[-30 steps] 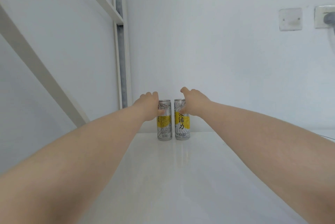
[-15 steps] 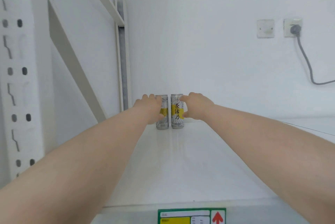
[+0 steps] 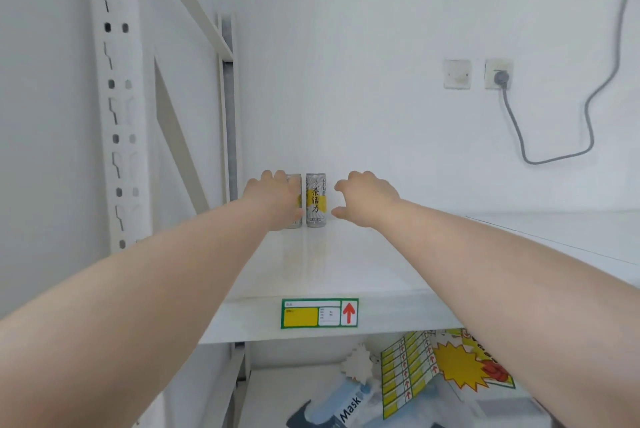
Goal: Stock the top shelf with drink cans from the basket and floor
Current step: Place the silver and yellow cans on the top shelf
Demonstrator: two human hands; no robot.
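Observation:
Two silver drink cans with yellow labels stand upright, side by side, at the back left of the white top shelf [image 3: 346, 265]. The right can [image 3: 316, 201] is in full view. My right hand [image 3: 367, 199] hovers just to its right, fingers spread and curved, with a gap between them and the can. My left hand [image 3: 277, 201] wraps the left can [image 3: 295, 199] from the left with the thumb across its front, hiding most of it.
A slotted white upright [image 3: 116, 98] and a diagonal brace [image 3: 180, 137] stand at the left. The wall behind carries a socket [image 3: 498, 76] with a grey cable [image 3: 554, 157]. The shelf edge bears a green and yellow label [image 3: 319, 313]. The lower shelf holds mask packs [image 3: 346, 410] and sticker sheets [image 3: 415, 372].
My right hand has let go of the right can and moved away to the right. The view has pulled back and tilted down, so the shelf's front edge and the lower shelf show.

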